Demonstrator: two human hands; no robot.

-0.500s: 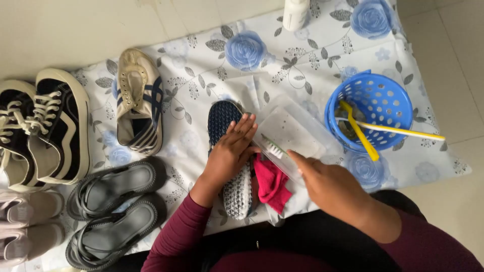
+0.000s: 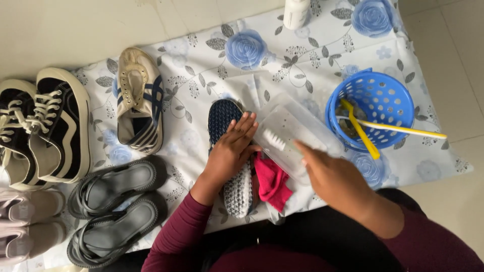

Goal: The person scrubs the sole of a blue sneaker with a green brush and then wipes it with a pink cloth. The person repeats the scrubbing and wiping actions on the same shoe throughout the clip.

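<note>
1. Cloth [image 2: 302,55]: white sheet with a blue rose print, spread flat on a pale tile floor; everything below lies on or beside it.
2. Sneakers [image 2: 45,126]: black and white laced pair at far left, half off the cloth.
3. Sandals [image 2: 118,201]: grey pair, side by side at lower left.
4. Trainer [image 2: 138,100]: cream with dark blue stripes, upright, opening up, between the sneakers and the shoe.
5. Basket [image 2: 375,108]: round blue perforated plastic at right, holding yellow-handled brushes [image 2: 360,132].
6. Tub [image 2: 297,136]: clear plastic box, tilted, just right of the shoe; rigid, light, probably slick.
7. Shoe [image 2: 227,118]: centre of the cloth in front of the person, sole up, navy dotted toe and a white knit heel end. Judged light, with a soft upper and flexible sole; best pinned across the middle or taken by the heel.
8. Left hand [image 2: 233,151]: flat on the shoe's sole, fingers together and extended, pressing rather than gripping.
9. Right hand [image 2: 335,179]: closed around a brush handle at the tub; the grip is blurred, so exact finger placement is uncertain.
10. Rag [image 2: 272,184]: pink, crumpled, touching the shoe's right side; limp, easy to pinch anywhere.
11. Brush [image 2: 275,138]: small white bristle head, showing at the tub; stiff, light.
12. Bottle [image 2: 295,12]: white, at the top edge, mostly cut off.
</note>
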